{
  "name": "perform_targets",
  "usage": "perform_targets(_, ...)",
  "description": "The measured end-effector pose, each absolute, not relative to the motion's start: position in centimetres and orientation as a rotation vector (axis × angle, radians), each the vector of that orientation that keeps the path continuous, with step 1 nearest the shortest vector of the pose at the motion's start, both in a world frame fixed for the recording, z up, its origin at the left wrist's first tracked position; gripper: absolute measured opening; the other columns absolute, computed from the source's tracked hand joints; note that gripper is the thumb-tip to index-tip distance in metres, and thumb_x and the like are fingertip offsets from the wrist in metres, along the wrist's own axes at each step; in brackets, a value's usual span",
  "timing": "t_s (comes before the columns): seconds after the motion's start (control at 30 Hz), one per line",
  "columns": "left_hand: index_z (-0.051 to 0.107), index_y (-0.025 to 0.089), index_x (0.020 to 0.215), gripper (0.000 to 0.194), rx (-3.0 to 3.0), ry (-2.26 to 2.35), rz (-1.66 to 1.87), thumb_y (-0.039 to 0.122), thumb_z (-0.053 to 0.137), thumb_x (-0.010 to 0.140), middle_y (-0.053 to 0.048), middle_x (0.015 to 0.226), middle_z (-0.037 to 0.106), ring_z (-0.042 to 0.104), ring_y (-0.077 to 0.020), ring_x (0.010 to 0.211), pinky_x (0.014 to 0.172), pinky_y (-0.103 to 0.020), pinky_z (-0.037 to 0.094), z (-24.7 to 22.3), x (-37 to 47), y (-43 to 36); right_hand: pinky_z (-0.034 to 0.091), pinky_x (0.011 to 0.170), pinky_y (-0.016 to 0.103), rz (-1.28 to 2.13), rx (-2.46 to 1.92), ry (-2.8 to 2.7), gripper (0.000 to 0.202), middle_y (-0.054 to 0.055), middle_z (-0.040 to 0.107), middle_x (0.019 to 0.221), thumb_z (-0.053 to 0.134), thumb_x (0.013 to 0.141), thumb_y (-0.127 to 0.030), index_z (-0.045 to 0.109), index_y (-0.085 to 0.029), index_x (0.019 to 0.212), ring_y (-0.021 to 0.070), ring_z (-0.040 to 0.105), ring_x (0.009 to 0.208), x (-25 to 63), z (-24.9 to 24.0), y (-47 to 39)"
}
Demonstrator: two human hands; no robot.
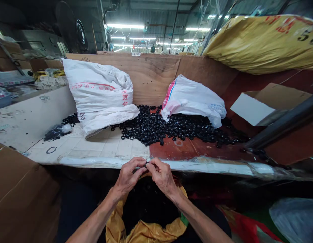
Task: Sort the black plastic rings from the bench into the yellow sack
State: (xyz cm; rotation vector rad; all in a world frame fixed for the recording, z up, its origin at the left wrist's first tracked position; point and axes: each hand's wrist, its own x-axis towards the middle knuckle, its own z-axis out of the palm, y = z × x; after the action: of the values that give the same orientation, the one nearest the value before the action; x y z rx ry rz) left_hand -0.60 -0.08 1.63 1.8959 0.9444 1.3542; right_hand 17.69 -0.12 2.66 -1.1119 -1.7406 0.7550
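My left hand (131,173) and my right hand (161,173) meet just in front of the table's taped front edge. Between their fingertips they pinch a small black part (146,164); most of it is covered by the fingers, so its exact shape is unclear. Below the hands gapes a yellow sack (148,233) with its rim rolled down and a dark inside. Beyond them, a heap of small black ring-shaped parts (156,126) spreads over the table.
Two white woven sacks, one on the left (101,94) and one on the right (194,96), rest at the heap. A wooden board (151,74) closes the back. An open carton (257,104) and a slanted metal bar (285,121) stand at right, below a large yellow sack (262,44).
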Motion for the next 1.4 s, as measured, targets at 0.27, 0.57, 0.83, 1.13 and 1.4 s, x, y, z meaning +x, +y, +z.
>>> perform_targets(0.27,0.074,0.019,0.098,0.014,1.728,0.992,1.305,0.029,0.072,0.089,-0.007,0.101,0.072,0.07,-0.0196,0.097,0.09,-0.033,0.057,1.6,-0.2,-1.0,0.046,0.06,0.025,0.71,-1.034,-1.763,0.022,0.002,0.064,0.074,0.054,0.097,-0.032,0.068,-0.019,0.087,0.0147,0.058,0.063,18.3,2.2,-0.9)
perform_targets(0.57,0.073,0.018,0.1,0.022,1.461,0.979,1.195,0.033,0.076,0.085,-0.006,0.096,0.074,0.07,-0.0188,0.087,0.082,-0.032,0.06,0.5,0.0,-1.2,0.046,0.058,0.025,0.767,-1.025,-1.729,0.014,0.0,0.062,0.069,0.055,0.095,-0.029,0.065,-0.021,0.09,0.0151,0.058,0.06,18.6,2.1,-1.6)
perform_targets(0.83,0.073,0.021,0.101,0.013,1.775,1.031,1.341,0.028,0.071,0.089,-0.007,0.102,0.074,0.071,-0.0206,0.095,0.088,-0.035,0.059,0.0,0.8,-1.9,0.049,0.063,0.027,0.745,-1.157,-1.689,0.015,0.002,0.062,0.072,0.056,0.093,-0.031,0.063,-0.02,0.087,0.0154,0.059,0.062,18.6,2.2,-2.2)
perform_targets(1.13,0.072,0.021,0.107,0.016,1.999,0.976,1.375,0.022,0.067,0.092,-0.008,0.102,0.075,0.073,-0.0215,0.095,0.086,-0.037,0.061,0.0,1.0,-2.1,0.044,0.05,0.023,1.23,-1.157,-1.36,0.012,-0.004,0.059,0.067,0.061,0.085,-0.031,0.059,-0.02,0.09,0.0109,0.056,0.046,18.6,1.3,-2.8)
perform_targets(1.4,0.07,0.021,0.106,0.016,2.185,0.827,0.965,0.019,0.061,0.093,-0.009,0.101,0.075,0.072,-0.0202,0.092,0.081,-0.032,0.059,2.3,-0.4,-2.8,0.04,0.051,0.024,1.236,-1.241,-1.556,0.012,-0.005,0.056,0.054,0.058,0.087,-0.03,0.06,-0.02,0.081,0.0123,0.052,0.046,19.9,1.3,-3.5)
